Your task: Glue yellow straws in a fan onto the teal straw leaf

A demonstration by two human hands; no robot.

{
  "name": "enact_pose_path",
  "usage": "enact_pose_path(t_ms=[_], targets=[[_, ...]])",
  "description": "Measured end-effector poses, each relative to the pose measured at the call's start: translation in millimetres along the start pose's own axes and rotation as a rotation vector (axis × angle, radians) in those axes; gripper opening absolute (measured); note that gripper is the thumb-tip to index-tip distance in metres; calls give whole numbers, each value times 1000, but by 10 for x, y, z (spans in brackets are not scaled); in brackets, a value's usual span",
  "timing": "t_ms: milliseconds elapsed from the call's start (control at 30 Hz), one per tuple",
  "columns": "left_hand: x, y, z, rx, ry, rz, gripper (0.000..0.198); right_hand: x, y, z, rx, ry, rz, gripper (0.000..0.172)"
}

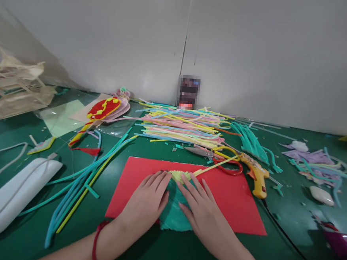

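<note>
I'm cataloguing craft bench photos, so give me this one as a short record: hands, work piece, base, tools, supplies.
Left hand: fingers extended, at the piece's left side
Right hand: fingers spread, over its right side
Work piece: teal piece, with yellow strips at its far end
Base: red sheet on a green table
Tools: scissors with red and yellow handles; yellow glue gun to their right
Supplies: multicoloured stems piled beyond the sheet
</note>
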State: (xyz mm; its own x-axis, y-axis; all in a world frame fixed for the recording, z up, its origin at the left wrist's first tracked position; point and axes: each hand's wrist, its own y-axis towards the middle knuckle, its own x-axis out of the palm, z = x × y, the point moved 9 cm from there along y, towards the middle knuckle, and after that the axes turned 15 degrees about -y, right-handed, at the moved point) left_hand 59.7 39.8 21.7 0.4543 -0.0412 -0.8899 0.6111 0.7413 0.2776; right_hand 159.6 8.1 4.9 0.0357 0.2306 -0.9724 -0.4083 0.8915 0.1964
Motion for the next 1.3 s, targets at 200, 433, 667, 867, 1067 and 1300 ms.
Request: enact_pose_path(t_ms=[200, 433, 667, 867, 1067, 1300], targets=[[-32, 12, 24, -10, 8, -5, 37, 2, 8, -4, -13, -10, -30, 47], [59, -29, 47, -24, 34, -63, 40, -7, 14, -1, -6, -4, -19, 44], [43, -7, 44, -18, 28, -53, 41, -10, 21, 5, -8, 9, -33, 45], [94, -23, 67, -34, 66, -36, 43, 4, 21, -16, 25, -28, -14, 43], [69, -5, 69, -62, 26, -16, 43, -38, 1, 111, 74, 156, -17, 48], [-20, 49, -222, -194, -160, 65, 43, -143, -143, 817, 425, 354, 203, 37]])
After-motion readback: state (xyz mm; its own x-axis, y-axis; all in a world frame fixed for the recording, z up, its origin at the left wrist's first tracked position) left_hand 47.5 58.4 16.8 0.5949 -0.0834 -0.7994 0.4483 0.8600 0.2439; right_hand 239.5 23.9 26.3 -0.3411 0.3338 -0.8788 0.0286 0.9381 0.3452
